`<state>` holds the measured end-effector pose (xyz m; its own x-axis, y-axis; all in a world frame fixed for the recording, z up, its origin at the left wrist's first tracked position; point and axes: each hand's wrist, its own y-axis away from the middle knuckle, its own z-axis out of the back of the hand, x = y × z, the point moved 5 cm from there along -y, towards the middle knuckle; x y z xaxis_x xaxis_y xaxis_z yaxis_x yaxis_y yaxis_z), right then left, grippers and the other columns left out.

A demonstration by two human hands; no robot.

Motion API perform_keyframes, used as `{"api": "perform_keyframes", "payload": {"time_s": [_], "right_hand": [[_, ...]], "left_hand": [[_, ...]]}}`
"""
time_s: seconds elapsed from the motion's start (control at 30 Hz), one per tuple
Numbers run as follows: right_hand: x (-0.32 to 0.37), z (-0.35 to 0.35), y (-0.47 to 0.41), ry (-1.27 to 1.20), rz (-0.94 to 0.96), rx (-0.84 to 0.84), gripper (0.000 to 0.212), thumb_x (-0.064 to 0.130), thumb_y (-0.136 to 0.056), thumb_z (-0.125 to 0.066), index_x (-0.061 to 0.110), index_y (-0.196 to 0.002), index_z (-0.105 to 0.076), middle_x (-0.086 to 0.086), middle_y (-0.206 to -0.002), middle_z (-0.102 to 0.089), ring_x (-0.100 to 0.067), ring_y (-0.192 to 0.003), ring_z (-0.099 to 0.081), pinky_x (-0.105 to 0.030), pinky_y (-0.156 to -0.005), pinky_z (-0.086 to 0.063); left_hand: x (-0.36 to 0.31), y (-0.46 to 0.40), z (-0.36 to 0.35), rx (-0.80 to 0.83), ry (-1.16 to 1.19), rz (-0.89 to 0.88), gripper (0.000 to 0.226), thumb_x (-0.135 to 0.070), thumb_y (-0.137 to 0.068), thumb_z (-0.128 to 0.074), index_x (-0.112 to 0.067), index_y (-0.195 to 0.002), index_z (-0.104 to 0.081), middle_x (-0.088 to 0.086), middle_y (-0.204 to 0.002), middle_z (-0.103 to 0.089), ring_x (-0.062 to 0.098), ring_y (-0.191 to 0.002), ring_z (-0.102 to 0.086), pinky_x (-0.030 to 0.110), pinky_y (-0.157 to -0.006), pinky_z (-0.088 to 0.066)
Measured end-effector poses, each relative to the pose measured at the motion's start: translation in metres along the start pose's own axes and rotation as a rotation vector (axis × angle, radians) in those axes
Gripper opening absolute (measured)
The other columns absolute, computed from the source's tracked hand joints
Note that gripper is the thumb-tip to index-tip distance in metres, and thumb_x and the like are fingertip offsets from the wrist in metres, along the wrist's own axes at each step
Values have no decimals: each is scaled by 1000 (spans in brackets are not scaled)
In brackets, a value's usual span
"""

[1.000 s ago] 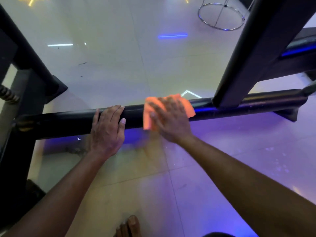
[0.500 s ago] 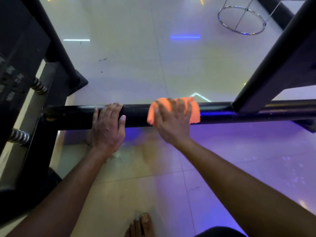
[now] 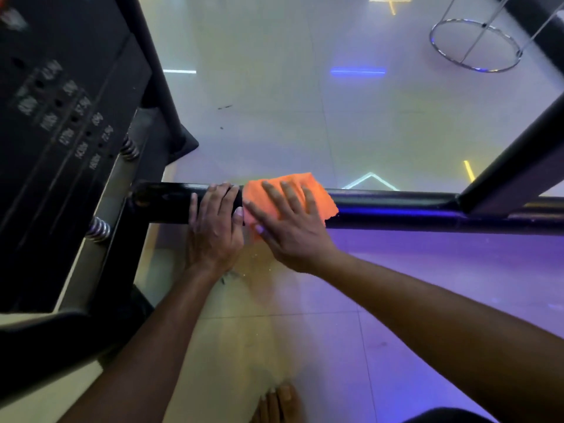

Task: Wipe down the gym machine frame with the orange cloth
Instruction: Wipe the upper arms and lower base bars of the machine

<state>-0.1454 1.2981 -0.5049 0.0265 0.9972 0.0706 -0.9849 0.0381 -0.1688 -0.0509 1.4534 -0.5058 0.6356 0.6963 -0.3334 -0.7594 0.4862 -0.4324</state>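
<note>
Now pressing orange cloth (image 3: 290,195) flat onto black frame bar (image 3: 393,206) under outspread right hand (image 3: 290,227); curling left hand (image 3: 215,222) over bar just beside, near bar's left end.

Along the horizontal frame bar (image 3: 396,206), bare tube runs rightward to the slanted brace (image 3: 512,175). Leftward, the left hand (image 3: 213,227) and weight stack (image 3: 64,123) block passage.
</note>
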Motion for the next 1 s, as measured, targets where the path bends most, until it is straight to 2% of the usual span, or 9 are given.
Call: {"api": "perform_keyframes", "payload": {"time_s": [0.03,0.13,0.2,0.37,0.47,0.6,0.7,0.87,1.0], "right_hand": [[-5,3,-5,-3,2,7,57,56,-115,-33,44,-170,-36,-10,-179,-32,-44,-159,-34,-65,-130,-19],[-34,8,-13,-24,-219,25,55,61,-114,-24,50,-166,-39,-3,-173,-42,-42,-151,-42,-64,-125,-26],[-32,9,-16,-27,-290,-6,52,62,-115,-25,50,-163,-42,3,-168,-47,-40,-144,-46,-65,-123,-26],[38,-6,-39,-1,-35,-3,57,55,-115,-35,44,-171,-33,-5,-174,-38,-45,-150,-41,-69,-123,-24],[39,-8,-45,8,64,26,59,53,-115,-37,44,-172,-28,-6,-179,-31,-44,-154,-37,-67,-124,-26],[17,-7,-32,25,51,20,58,53,-117,-36,42,-173,-27,-5,-179,-31,-44,-156,-37,-65,-124,-28],[37,-9,-41,31,15,20,58,52,-117,-34,41,-173,-27,-5,-178,-32,-45,-156,-37,-66,-123,-28],[97,-17,-92,3,170,117,65,57,-111,-26,39,-174,-24,-6,-180,-28,-45,-155,-39,-67,-120,-33],[81,-17,-93,4,215,100,61,55,-116,-28,42,-174,-18,-3,-182,-23,-42,-156,-37,-64,-119,-35]], "left_hand": [[4,2,1,-8,-7,12,47,-30,-108,-50,-12,-150,-60,9,-159,-56,32,-153,-47,58,-131,-20],[21,8,7,-18,-12,79,49,-29,-108,-49,-13,-155,-56,9,-165,-51,31,-159,-38,57,-133,-17],[30,11,10,-17,-26,107,52,-28,-108,-48,-12,-157,-53,10,-168,-47,31,-162,-34,57,-133,-16],[44,21,16,-49,-64,179,56,-27,-109,-50,-12,-163,-47,11,-175,-36,32,-164,-29,58,-133,-20],[55,33,20,-69,-77,265,57,-25,-111,-49,-14,-166,-41,10,-178,-28,32,-166,-23,55,-134,-17],[69,47,25,-81,-88,336,62,-25,-112,-50,-12,-170,-30,7,-181,-19,29,-168,-17,52,-136,-13],[79,50,28,-110,-108,380,63,-27,-114,-48,-8,-170,-28,9,-181,-20,30,-168,-17,47,-136,-10],[89,55,31,-155,-123,427,59,-27,-116,-44,-7,-170,-29,9,-180,-24,29,-167,-21,36,-134,-9],[95,58,28,-118,-26,426,63,-19,-114,-49,-10,-172,-25,5,-182,-18,25,-168,-19,38,-136,-14]]}}
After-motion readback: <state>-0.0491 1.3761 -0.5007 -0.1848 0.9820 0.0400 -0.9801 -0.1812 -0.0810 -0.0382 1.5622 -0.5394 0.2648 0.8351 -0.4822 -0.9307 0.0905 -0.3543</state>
